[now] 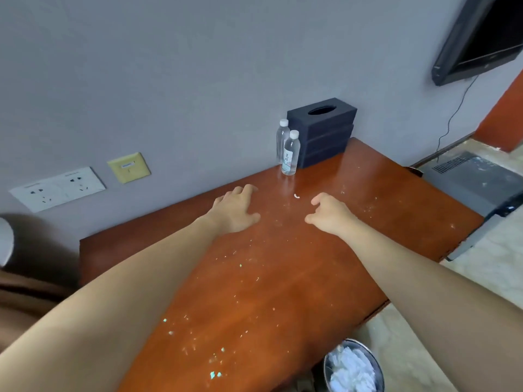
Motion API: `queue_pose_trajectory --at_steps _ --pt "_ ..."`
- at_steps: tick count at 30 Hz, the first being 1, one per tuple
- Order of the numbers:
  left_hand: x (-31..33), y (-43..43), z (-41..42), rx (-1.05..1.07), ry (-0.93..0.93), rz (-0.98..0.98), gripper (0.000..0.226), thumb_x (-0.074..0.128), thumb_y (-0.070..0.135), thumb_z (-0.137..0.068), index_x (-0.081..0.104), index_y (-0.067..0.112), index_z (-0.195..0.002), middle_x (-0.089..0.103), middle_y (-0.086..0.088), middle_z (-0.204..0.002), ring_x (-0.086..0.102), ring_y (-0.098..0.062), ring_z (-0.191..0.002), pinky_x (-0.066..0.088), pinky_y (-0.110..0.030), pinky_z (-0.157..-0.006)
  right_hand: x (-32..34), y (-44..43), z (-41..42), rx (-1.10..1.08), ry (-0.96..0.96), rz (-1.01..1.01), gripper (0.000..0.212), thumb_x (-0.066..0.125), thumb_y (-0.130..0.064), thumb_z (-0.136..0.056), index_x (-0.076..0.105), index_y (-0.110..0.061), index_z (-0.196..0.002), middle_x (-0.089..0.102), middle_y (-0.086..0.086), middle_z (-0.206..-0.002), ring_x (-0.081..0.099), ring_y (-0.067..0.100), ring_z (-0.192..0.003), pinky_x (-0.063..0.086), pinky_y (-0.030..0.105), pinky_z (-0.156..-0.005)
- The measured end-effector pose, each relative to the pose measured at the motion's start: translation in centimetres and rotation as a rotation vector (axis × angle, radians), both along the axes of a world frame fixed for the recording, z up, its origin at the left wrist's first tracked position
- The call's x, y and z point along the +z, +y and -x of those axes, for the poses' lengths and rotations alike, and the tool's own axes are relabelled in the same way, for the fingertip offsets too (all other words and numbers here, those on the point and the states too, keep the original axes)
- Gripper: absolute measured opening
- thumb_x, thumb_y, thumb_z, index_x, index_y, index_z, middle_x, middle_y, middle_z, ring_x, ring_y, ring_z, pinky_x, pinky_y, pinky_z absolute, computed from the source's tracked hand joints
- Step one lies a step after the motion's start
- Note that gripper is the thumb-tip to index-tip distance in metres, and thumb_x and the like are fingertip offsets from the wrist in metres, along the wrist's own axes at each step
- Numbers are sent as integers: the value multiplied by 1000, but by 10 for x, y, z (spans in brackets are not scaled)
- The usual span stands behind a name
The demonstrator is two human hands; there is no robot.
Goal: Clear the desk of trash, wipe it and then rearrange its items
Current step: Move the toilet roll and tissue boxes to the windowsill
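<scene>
A reddish-brown wooden desk [368, 210] with pale chips and specks across its top runs along a grey wall. Two clear water bottles [289, 149] with white caps stand upright near the wall, beside a dark tissue box [325, 134]. A small white scrap [296, 196] lies on the desk in front of the bottles. My left hand [236, 209] hovers low over the desk with fingers relaxed, holding nothing. My right hand [331, 212] is to the right of it, fingers loosely curled and empty, just below-right of the scrap.
A round bin [353, 366] filled with white crumpled tissue stands on the floor below the desk's front edge. A grey appliance [475, 182] sits on the floor at the desk's right end. Wall sockets [58, 188] and a mounted screen [481, 38] are on the wall.
</scene>
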State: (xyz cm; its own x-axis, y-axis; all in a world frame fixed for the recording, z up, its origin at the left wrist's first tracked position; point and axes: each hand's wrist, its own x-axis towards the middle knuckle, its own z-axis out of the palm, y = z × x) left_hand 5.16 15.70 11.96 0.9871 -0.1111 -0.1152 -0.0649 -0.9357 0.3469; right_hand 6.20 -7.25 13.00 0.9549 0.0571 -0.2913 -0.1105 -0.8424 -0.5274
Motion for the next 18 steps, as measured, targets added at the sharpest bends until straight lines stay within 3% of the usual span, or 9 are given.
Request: queue_pose_trajectory --at_steps 5,7,9,14,18 --pt "-27 -17 -103 134 81 159 72 58 37 -83 29 18 -145 40 -11 -145 42 -30 -133 35 -46 -110 -19 -12 -110 31 26 -53 58 64 -26 -91 39 -16 -142 54 6 -136 56 25 -115 43 31 -85" --pt "-36 -21 -145 193 92 247 67 61 30 -88 30 15 -145 40 -13 -144 44 -29 -132 35 -35 -108 -26 -16 -152 22 38 -96 59 64 -25 -91 37 -15 -143 52 7 -138 56 24 -112 43 31 -86" --pt "-42 -24 -186 247 76 330 63 62 21 -91 31 13 -145 41 -14 -142 47 -28 -128 35 -25 -98 -34 -16 -193 15 40 -135 61 64 -23 -92 35 -14 -144 50 8 -141 56 24 -115 45 32 -87" --pt "-57 -28 -278 341 12 494 64 64 19 -92 30 15 -146 40 -13 -144 44 -24 -132 40 -36 -106 -60 -9 -282 23 24 -194 64 66 -27 -92 32 -14 -145 48 7 -144 53 27 -124 44 30 -86" --pt "-75 -30 -339 384 -1 554 63 63 17 -92 30 13 -146 41 -11 -145 47 -23 -129 39 -27 -97 -94 0 -329 19 32 -238 68 69 -31 -90 33 -14 -144 50 6 -142 53 27 -125 43 27 -85"
